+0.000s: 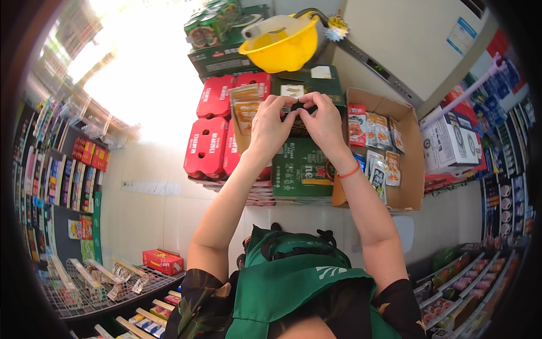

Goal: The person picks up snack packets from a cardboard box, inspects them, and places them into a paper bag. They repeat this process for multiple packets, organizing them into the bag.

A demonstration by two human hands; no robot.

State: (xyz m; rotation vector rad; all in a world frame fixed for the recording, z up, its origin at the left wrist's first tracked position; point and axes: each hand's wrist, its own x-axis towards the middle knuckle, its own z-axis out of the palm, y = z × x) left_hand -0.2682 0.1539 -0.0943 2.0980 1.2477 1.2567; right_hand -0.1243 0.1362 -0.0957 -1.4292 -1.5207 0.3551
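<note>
My left hand (272, 123) and my right hand (322, 123) meet at the fingertips above stacked cartons, thumbs and forefingers bent together. Something small and dark shows between them; whether it is held or lies behind cannot be told. A red cord circles my right wrist. Just left of my left hand, an open cardboard display box (241, 137) holds orange snack packets (246, 112), partly hidden by the hand. Below the hands lies a green beer carton (301, 167). To the right, a large open cardboard box (408, 169) contains snack pouches (378, 131) in red, orange and white.
Red shrink-wrapped can packs (206, 146) stand at the left of the stack. Behind are a yellow hard hat (281, 44) and green beer cans (207, 29). A grey appliance (394, 38) stands back right. Shelves line both sides; a wire rack (101, 296) is at lower left.
</note>
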